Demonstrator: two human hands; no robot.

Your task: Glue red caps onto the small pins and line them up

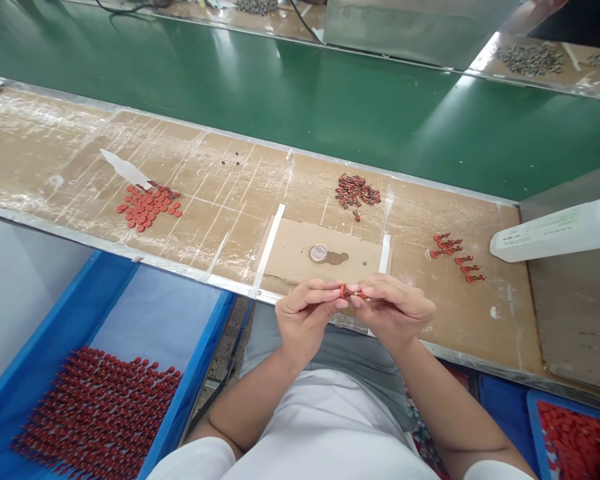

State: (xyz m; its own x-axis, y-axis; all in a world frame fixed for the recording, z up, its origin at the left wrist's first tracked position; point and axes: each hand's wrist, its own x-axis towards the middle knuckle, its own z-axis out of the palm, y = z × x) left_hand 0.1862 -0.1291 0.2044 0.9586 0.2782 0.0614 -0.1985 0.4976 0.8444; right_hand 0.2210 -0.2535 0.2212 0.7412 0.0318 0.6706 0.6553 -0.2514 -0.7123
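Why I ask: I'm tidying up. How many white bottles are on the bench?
1: the white bottle at the right end of the bench, beside the metal panel. None looks hidden.

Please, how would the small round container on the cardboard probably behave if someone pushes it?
The small round container looks low and seems to sit flat on the cardboard, so it would probably slide rather than tip. Its small size suggests it is light. The dark patch beside it looks wet, so a push might spill any liquid inside.
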